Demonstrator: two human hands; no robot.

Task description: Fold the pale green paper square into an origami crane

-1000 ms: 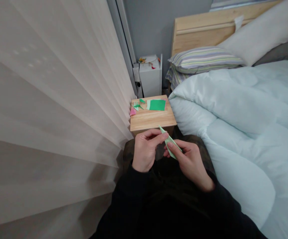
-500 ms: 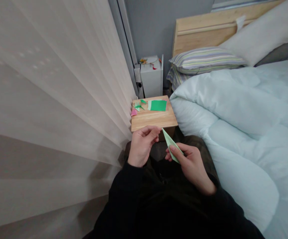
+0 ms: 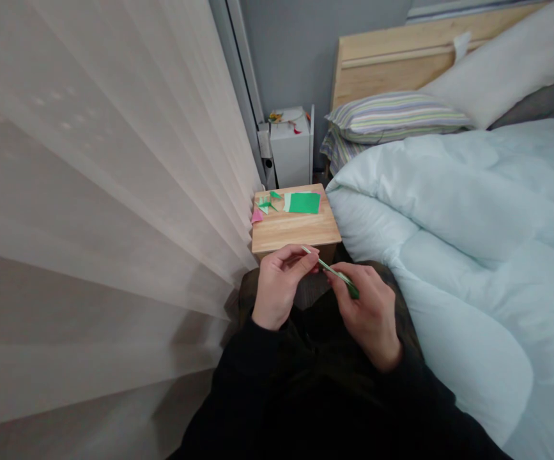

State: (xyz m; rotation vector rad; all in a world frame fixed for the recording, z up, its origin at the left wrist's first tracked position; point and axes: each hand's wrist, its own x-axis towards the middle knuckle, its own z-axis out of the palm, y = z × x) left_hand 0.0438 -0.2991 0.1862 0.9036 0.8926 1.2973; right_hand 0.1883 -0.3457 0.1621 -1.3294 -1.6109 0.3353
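Pale green folded paper [image 3: 325,264], seen nearly edge-on, stretches from left hand [image 3: 275,291] to right hand [image 3: 370,313], near front edge of wooden bench [image 3: 296,235]. Left grip pinched on upper tip, thumb against fingers; right grip clamped around lower end. Piece looks feather-light, likely stiffer along folds, weaker at thin tip, easily creased or torn; best held lightly by folded edges. On bench: green sheets [image 3: 305,203], small green pieces [image 3: 268,205], pink paper [image 3: 257,216].
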